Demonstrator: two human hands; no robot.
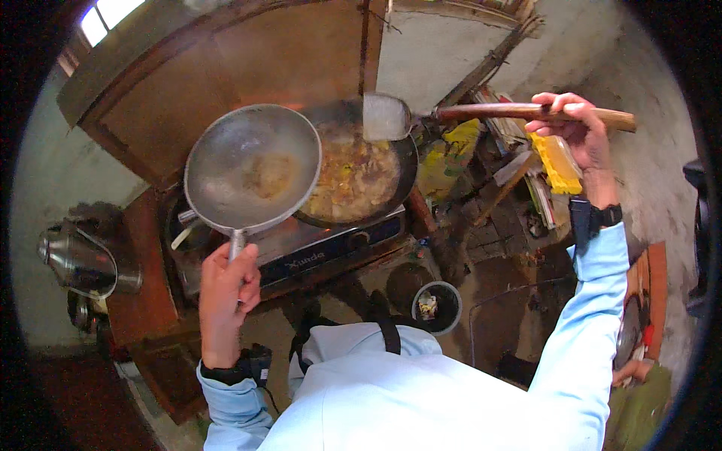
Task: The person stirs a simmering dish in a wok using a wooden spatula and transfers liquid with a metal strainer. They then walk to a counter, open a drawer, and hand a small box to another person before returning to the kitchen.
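Note:
My left hand [228,282] grips the short handle of a round metal pan [225,141], perhaps a lid or shallow wok, with a brownish patch on its inner face. It is held over the left part of the gas stove [333,248] and overlaps the rim of a dark wok [409,186]. Browned food pieces [361,175] lie in that wok. Above its right edge is the blade of a metal wok spatula [389,117], whose wooden handle is in my right hand [575,124]. A yellow-edged packet [555,163] is also against my right palm.
At the left stands a shiny metal kettle [82,259]. A bin [437,307] with scraps is on the floor in front of the stove. Yellow bags [451,158] and stacked papers are right of the wok. Another person's hand [634,372] shows at the lower right.

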